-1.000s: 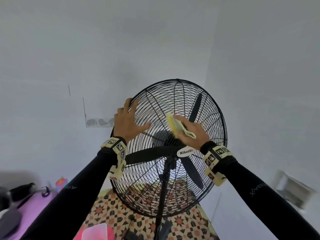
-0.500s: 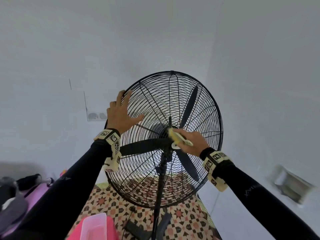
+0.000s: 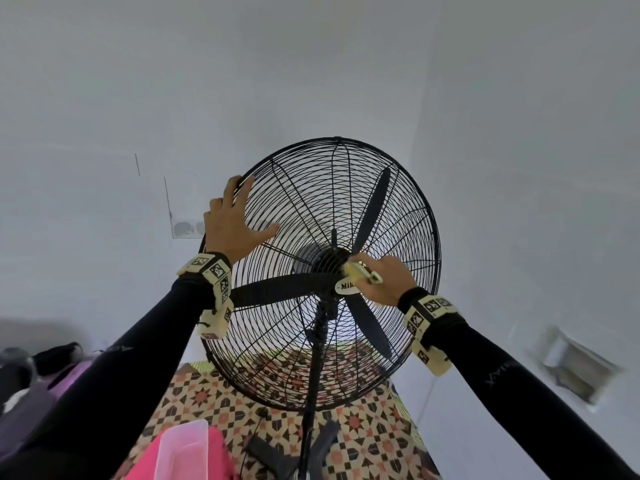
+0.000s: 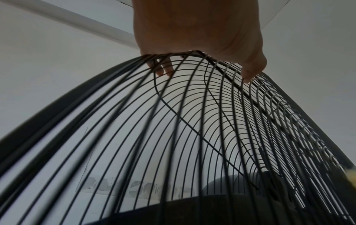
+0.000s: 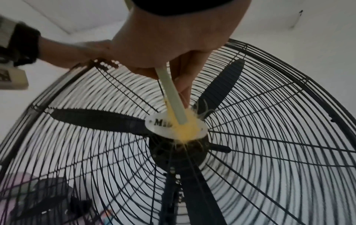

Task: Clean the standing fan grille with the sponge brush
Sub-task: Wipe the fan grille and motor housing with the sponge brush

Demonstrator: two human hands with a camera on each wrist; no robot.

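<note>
A black standing fan fills the middle of the head view, its round wire grille (image 3: 398, 209) facing me. My left hand (image 3: 232, 223) lies spread on the upper left of the grille (image 4: 192, 121), fingertips reaching the rim and thumb (image 4: 250, 74) on the wires. My right hand (image 3: 384, 282) grips the sponge brush (image 3: 360, 271) by its pale handle (image 5: 171, 94). Its yellow sponge head (image 5: 185, 127) presses on the white centre badge (image 5: 159, 123) of the grille (image 5: 269, 121). The black blades behind the wires stand still.
The fan pole (image 3: 315, 375) drops to a patterned floor mat (image 3: 363, 438). A pink item with a translucent tub (image 3: 180, 448) sits at the bottom left, dark bags (image 3: 52, 355) further left. A wall socket (image 3: 187, 228) and a wall vent (image 3: 578, 365) flank the fan.
My right hand has brought the brush down from the grille wires above the hub onto the centre badge. My left hand has slid up towards the rim.
</note>
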